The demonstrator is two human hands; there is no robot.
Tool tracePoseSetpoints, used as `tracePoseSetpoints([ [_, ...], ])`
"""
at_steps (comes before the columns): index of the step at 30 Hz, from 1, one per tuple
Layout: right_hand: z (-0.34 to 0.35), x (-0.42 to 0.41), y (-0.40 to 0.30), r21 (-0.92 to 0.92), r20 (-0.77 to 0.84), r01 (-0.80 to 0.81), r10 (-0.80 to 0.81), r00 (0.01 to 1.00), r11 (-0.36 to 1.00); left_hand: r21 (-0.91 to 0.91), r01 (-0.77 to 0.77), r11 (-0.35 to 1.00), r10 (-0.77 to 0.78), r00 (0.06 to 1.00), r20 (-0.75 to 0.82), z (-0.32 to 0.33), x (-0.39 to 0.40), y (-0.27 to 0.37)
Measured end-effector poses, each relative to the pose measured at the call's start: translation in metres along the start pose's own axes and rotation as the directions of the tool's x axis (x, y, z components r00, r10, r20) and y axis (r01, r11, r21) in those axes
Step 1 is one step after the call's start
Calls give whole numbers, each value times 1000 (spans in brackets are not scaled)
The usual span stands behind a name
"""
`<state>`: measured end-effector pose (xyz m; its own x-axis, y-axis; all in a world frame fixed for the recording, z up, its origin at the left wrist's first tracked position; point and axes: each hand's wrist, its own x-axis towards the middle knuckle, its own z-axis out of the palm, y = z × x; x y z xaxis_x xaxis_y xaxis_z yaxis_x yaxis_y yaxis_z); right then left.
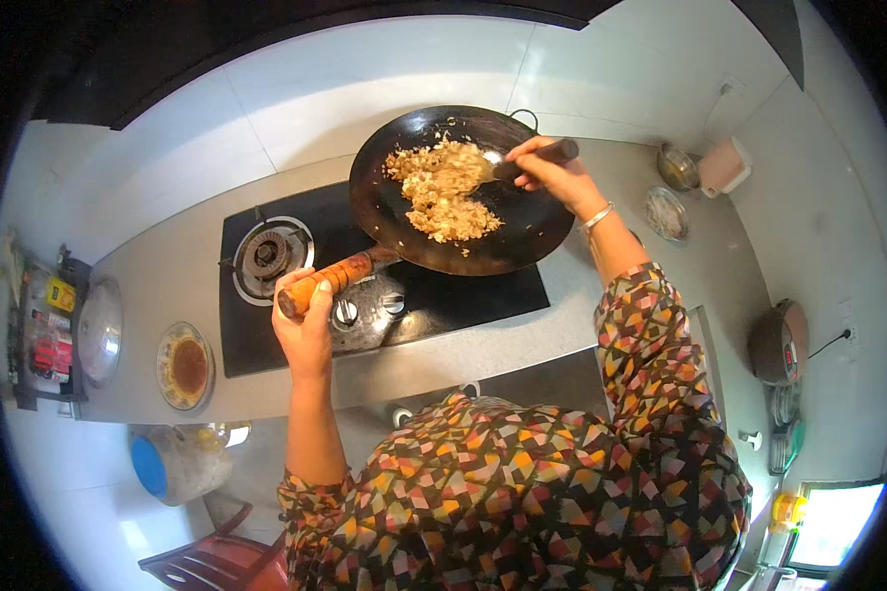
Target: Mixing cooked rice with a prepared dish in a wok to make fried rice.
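Note:
My left hand grips the wooden handle of a large black wok, near the handle's end. The wok sits over the right side of a black gas hob. Inside it lies a heap of fried rice, light brown and broken into grains, some scattered up the wall. My right hand, with a silver bangle at the wrist, is closed around the dark handle of a spatula. The spatula's blade is in the rice at its right side and looks blurred.
An unlit burner stands left of the wok. A plate with brown sauce and a glass lid lie on the left counter. To the right are a metal bowl, a clear dish and a rice cooker.

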<state>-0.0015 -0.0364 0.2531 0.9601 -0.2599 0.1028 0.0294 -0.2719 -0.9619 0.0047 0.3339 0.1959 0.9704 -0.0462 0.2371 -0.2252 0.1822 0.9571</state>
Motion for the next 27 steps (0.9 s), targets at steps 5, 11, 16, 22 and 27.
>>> tracePoseSetpoints([
  [5,-35,23,-23,-125,286,143,-102,953,982,1,-22,1000,22,1000,-18,-5,-2,-3],
  [11,-19,66,-9,23,248,72,-75,966,997,10,1,1000,-1,1000,-1,3,-2,6],
  [16,49,51,-49,-157,658,541,-321,681,826,4,-2,1000,2,1000,-18,-3,-4,3],
  [22,55,24,-74,-102,433,277,-208,877,956,11,-12,1000,12,1000,-19,-1,-2,2],
  [27,8,-20,-33,-231,136,-79,113,984,970,10,1,1000,0,1000,-26,-1,-1,-1],
])
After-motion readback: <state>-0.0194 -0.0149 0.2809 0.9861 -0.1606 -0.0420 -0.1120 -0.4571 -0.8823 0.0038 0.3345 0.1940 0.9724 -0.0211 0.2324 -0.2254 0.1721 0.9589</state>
